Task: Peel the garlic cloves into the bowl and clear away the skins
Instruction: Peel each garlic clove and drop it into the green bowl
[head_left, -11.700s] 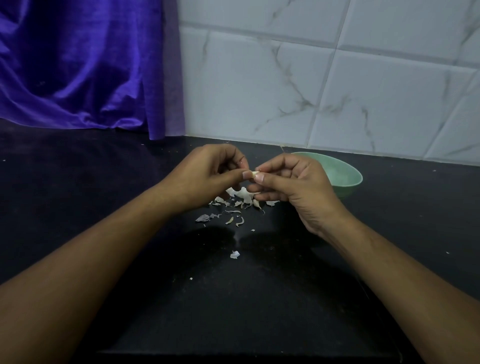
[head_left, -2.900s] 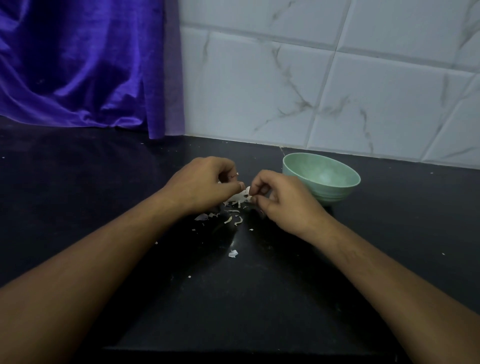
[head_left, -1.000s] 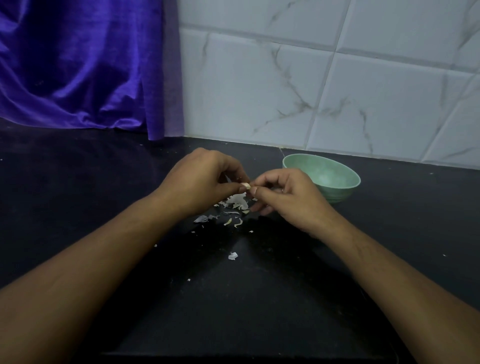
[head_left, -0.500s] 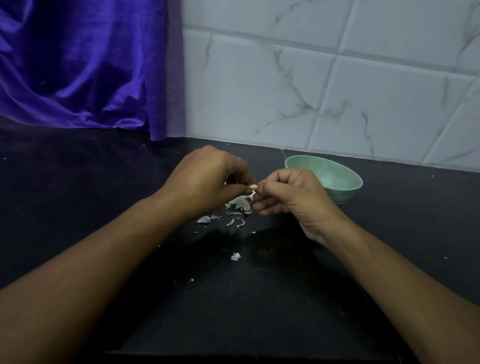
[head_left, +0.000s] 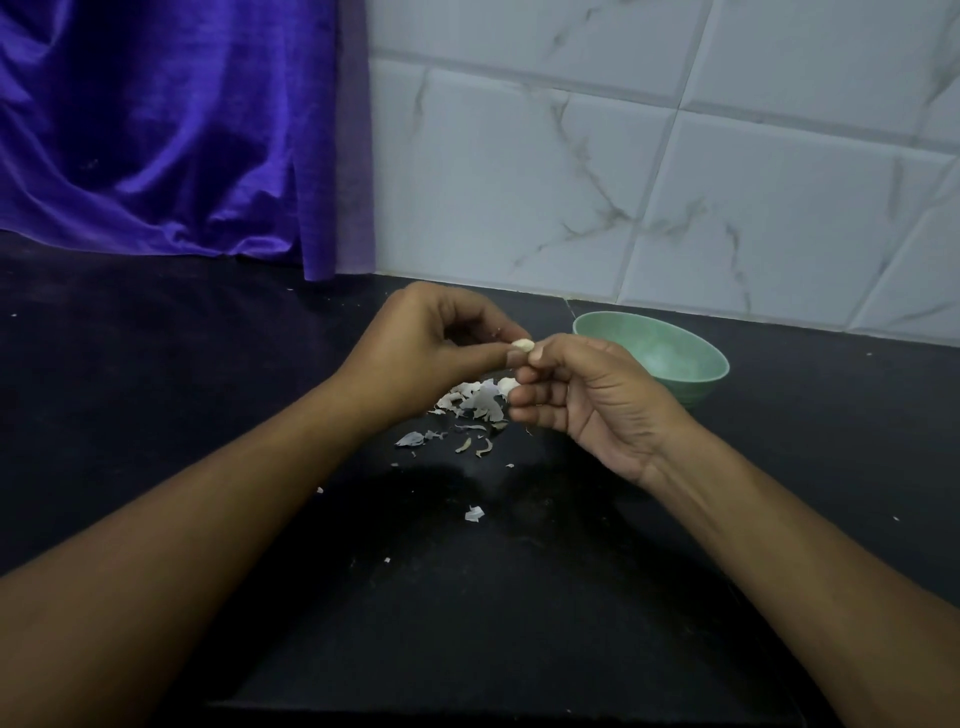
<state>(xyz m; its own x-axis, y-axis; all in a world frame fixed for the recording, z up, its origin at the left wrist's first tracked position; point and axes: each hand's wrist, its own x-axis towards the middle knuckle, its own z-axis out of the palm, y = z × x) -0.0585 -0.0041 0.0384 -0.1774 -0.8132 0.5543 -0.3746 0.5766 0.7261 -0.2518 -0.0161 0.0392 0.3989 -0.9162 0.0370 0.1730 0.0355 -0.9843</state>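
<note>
Above the skins (head_left: 478, 402), I see the left hand (head_left: 431, 353) and right hand (head_left: 587, 405) both pinching one clove (head_left: 522, 344). If a thumb slips, I think it may drop outside the bowl (head_left: 698, 387).

Both hands (head_left: 519, 371) pinch a garlic clove (head_left: 522, 344) above skins (head_left: 475, 402) beside bowl (head_left: 675, 358)

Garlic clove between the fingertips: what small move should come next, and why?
Probably peel at the garlic clove with the right hand while the left hand steadies it: both pinch it above the skins, beside the bowl, not over it. Whether skin remains on it is too small to tell.
</note>
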